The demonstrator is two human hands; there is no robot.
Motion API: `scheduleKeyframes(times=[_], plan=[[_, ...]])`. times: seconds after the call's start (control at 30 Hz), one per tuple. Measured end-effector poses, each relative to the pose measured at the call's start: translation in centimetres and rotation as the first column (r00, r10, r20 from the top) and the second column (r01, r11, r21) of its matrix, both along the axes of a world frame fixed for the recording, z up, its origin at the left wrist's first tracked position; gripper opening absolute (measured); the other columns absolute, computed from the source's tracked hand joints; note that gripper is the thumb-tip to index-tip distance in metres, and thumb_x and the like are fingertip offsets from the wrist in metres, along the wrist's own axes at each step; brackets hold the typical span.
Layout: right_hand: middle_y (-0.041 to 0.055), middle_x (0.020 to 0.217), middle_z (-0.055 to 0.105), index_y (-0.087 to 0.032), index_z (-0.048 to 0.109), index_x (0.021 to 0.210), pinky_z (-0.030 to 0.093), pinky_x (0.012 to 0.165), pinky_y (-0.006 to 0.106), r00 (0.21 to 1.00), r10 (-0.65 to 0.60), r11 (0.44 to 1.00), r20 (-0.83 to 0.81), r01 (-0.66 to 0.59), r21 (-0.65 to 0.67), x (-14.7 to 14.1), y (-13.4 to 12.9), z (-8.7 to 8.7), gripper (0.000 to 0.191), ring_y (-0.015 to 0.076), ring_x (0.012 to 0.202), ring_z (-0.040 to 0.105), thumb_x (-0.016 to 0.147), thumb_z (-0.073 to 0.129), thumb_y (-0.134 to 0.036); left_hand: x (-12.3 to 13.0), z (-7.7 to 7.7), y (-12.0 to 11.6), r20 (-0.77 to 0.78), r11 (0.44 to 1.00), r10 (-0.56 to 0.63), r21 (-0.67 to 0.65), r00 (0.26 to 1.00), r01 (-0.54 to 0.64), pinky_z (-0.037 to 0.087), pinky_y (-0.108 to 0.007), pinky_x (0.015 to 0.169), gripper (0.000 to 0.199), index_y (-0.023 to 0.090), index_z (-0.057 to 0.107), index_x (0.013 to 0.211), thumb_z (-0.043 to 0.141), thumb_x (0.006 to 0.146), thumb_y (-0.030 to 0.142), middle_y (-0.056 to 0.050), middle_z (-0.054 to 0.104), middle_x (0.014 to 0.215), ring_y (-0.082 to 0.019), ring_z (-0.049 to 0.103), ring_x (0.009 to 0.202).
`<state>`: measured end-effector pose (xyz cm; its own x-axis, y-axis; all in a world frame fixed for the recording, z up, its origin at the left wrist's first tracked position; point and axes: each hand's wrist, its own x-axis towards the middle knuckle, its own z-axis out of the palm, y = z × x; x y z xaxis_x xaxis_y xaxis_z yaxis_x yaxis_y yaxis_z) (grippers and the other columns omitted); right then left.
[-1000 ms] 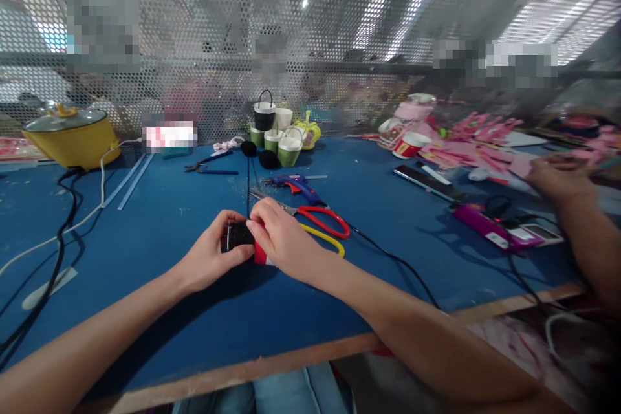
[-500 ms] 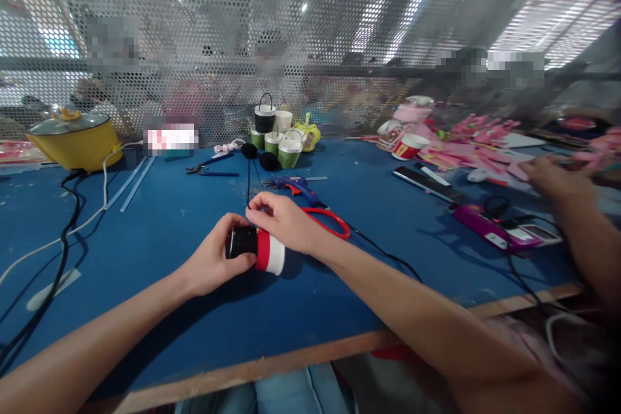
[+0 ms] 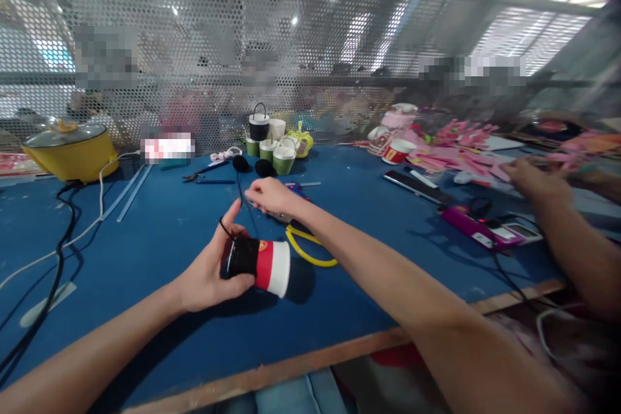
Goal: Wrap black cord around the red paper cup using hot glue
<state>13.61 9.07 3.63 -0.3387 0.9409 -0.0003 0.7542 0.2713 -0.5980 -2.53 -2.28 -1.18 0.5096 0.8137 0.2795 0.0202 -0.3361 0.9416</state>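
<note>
My left hand (image 3: 213, 272) is closed around a paper cup (image 3: 264, 265) lying on its side, black at one end, with a red band and white at the other. A thin black cord loop (image 3: 224, 228) stands up from the cup beside my raised index finger. My right hand (image 3: 272, 197) is above and right of the cup, apart from it, fingers curled. From under it sticks the yellow loop handle of what look like scissors (image 3: 313, 261); their blades are mostly hidden. Two black pompoms (image 3: 240, 163) lie beyond my hands, one with a cord trailing toward me.
A blue glue gun (image 3: 298, 190) lies partly behind my right hand. Pliers (image 3: 194, 176), small green and white cups (image 3: 284, 160) and a yellow pot (image 3: 72, 158) stand farther back. At right are a phone (image 3: 412, 186), a purple power strip (image 3: 468, 228) and another person's hand (image 3: 533, 181).
My right hand has left the cup and moved up from it; the cord loop now shows. The handle showing below my right hand was red and is now yellow. My left index finger has lifted.
</note>
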Motion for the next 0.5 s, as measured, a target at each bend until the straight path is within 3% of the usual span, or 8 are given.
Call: scheduleKeyframes(times=[0.07, 0.17, 0.33, 0.5], plan=[[0.0077, 0.076, 0.067, -0.015, 0.059, 0.076, 0.045, 0.057, 0.024, 0.989, -0.127, 0.988, 0.071, 0.119, 0.1, 2.4, 0.6, 0.3, 0.016, 0.0155, 0.065, 0.062, 0.086, 0.049, -0.022, 0.0, 0.1, 0.2, 0.04, 0.998, 0.06, 0.006, 0.997, -0.06, 0.042, -0.034, 0.085, 0.096, 0.029, -0.003, 0.143, 0.064, 0.075, 0.03, -0.006, 0.042, 0.107, -0.02, 0.05, 0.095], [0.0155, 0.098, 0.065, -0.012, 0.063, 0.086, 0.047, 0.076, 0.033, 0.946, -0.268, 0.957, 0.183, 0.238, 0.168, 5.8, 1.0, 0.2, 0.013, 0.0251, 0.093, 0.06, 0.085, 0.055, -0.022, 0.1, 0.1, 0.4, 0.071, 0.992, 0.122, 0.019, 0.99, -0.124, 0.04, -0.035, 0.087, 0.099, 0.028, -0.007, 0.143, 0.065, 0.074, 0.031, -0.005, 0.043, 0.105, -0.02, 0.048, 0.095], [0.0079, 0.118, 0.056, -0.019, 0.055, 0.115, 0.05, 0.082, 0.04, 0.909, -0.293, 0.956, 0.296, 0.278, 0.095, 8.2, 1.3, -1.9, 0.029, 0.019, 0.098, 0.058, 0.09, 0.052, -0.032, 0.0, -0.2, 0.6, 0.022, 0.983, 0.186, -0.001, 0.982, -0.186, 0.04, -0.034, 0.086, 0.098, 0.031, -0.003, 0.143, 0.065, 0.073, 0.027, -0.003, 0.042, 0.105, -0.018, 0.049, 0.094], [0.013, 0.112, 0.059, -0.013, 0.056, 0.112, 0.049, 0.082, 0.041, 0.91, -0.344, 0.939, 0.232, 0.333, 0.083, 7.8, 1.7, -2.5, 0.03, 0.0233, 0.097, 0.059, 0.085, 0.058, -0.026, -0.2, -0.4, 0.8, -0.043, 0.981, 0.19, -0.017, 0.981, -0.191, 0.041, -0.034, 0.083, 0.096, 0.031, -0.003, 0.143, 0.063, 0.073, 0.023, -0.003, 0.042, 0.106, -0.019, 0.05, 0.094]])
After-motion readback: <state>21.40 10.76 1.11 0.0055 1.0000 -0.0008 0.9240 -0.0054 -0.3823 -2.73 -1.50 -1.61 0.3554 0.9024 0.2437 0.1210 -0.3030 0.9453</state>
